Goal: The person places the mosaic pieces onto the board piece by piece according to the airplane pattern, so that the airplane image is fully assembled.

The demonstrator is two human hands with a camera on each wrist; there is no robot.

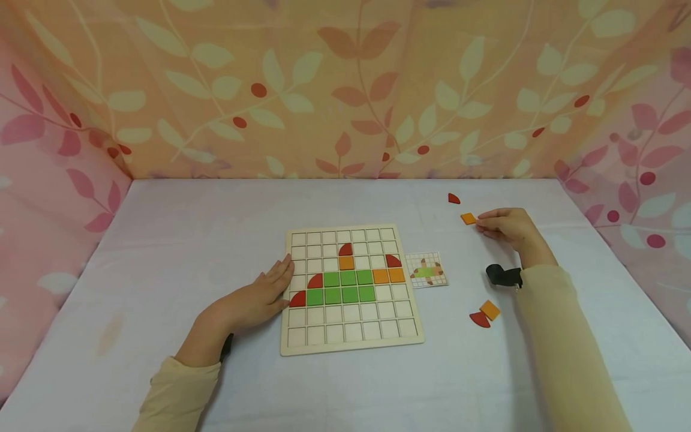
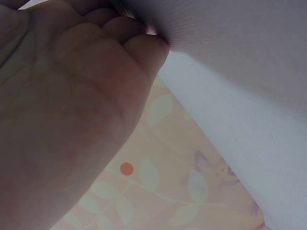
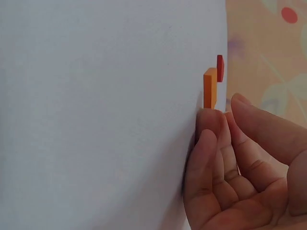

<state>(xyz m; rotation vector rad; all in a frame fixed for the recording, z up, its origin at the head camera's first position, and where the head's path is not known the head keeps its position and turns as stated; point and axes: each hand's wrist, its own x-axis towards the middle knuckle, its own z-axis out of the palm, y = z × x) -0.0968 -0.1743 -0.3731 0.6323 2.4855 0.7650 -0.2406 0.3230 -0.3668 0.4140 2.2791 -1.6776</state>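
Note:
My left hand (image 1: 261, 297) lies with its fingers straight against the left edge of the wooden grid board (image 1: 351, 333). The left wrist view shows mostly its palm (image 2: 81, 100). On the board are green squares (image 1: 349, 294), orange squares (image 1: 346, 263) and red quarter-circle tiles (image 1: 315, 281). Off to the right, my right hand (image 1: 510, 228) touches the near edge of a loose orange square tile (image 1: 468, 219) with its fingertips. In the right wrist view the thumb (image 3: 266, 127) stands apart from the fingers, and the tile (image 3: 210, 88) is not pinched.
A small pattern card (image 1: 426, 270) lies against the board's right side. Beyond the orange tile is a red quarter-circle tile (image 1: 454, 198). Nearer me lie another orange square (image 1: 490, 310) and a red quarter-circle piece (image 1: 480, 320). Patterned cloth (image 1: 345, 90) walls the white table.

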